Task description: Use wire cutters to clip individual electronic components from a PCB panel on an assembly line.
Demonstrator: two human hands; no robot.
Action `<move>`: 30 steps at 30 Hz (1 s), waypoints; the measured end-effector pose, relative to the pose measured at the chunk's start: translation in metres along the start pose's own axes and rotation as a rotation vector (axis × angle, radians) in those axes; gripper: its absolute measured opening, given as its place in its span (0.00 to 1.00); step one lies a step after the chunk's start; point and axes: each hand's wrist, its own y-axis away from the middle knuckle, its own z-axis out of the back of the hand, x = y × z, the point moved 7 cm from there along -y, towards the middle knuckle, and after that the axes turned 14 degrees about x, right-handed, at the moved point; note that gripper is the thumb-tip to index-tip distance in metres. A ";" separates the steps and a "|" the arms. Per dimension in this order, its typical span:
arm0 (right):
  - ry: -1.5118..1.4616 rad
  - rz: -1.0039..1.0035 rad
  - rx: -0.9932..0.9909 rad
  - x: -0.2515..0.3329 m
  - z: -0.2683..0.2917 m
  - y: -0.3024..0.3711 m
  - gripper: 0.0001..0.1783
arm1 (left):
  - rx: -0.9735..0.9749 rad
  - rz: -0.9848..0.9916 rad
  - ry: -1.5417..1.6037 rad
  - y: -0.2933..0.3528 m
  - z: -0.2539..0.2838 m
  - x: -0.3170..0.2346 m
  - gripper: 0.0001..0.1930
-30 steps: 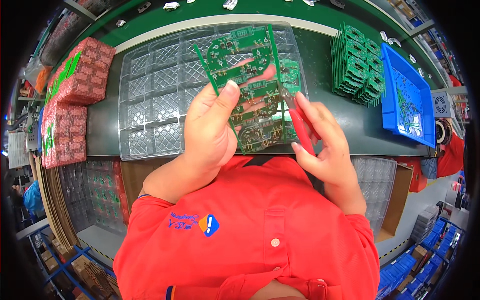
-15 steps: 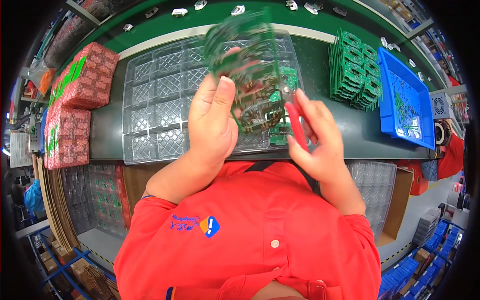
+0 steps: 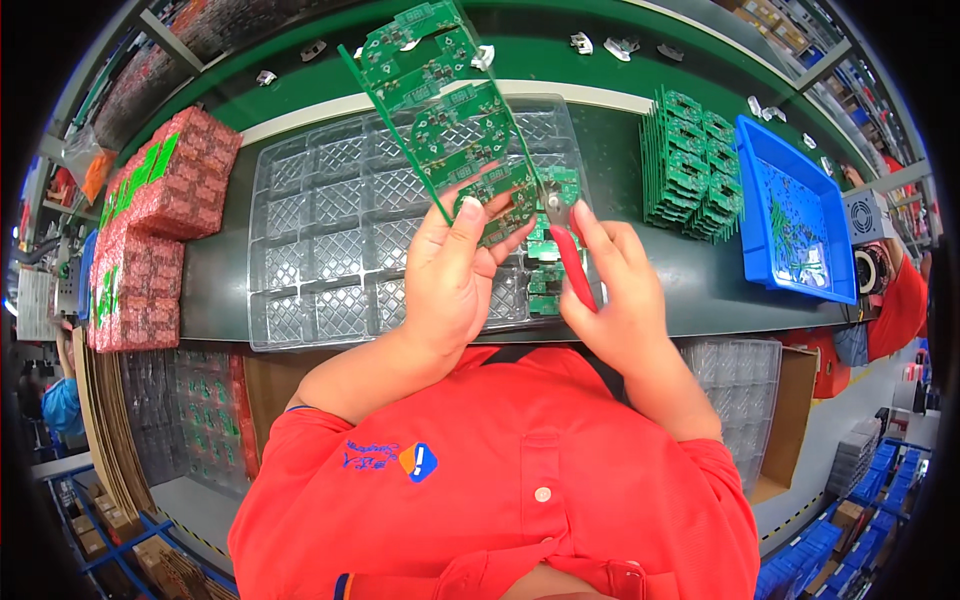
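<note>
My left hand [image 3: 455,255] grips a green circuit board panel [image 3: 440,130] by its near end, thumb on the face, holding it tilted up above the tray. The panel is a row of joined small boards between two long side strips. My right hand [image 3: 615,280] is closed round the red handles of a pair of cutting pliers [image 3: 570,255]. The pliers' jaws meet the right edge of the panel near its lower end. Beneath them lies a clear plastic tray [image 3: 325,265] with square pockets; several small green boards [image 3: 545,270] lie in its right column.
To the right stand a stack of green circuit board panels [image 3: 690,165] and a blue bin [image 3: 800,225] with green scraps. Red bubble-wrapped stacks [image 3: 150,240] sit at the left. Small white parts [image 3: 620,47] lie along the green belt [image 3: 550,60] at the back. Another person's red sleeve [image 3: 900,310] shows far right.
The panel, blurred before, is now steadier, turned with its component face toward me and leaning up-left. The pliers have shifted slightly left, onto its edge.
</note>
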 end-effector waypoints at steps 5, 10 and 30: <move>0.142 -0.158 -0.301 -0.040 0.049 0.016 0.39 | -0.083 -0.063 -0.249 0.001 0.011 -0.023 0.17; 0.554 -0.609 -0.451 -0.131 0.153 0.100 0.33 | -0.090 -0.055 -0.704 0.018 0.059 -0.063 0.15; -0.778 0.102 0.365 0.027 0.007 0.000 0.32 | 0.317 0.162 -0.739 0.019 -0.014 -0.083 0.25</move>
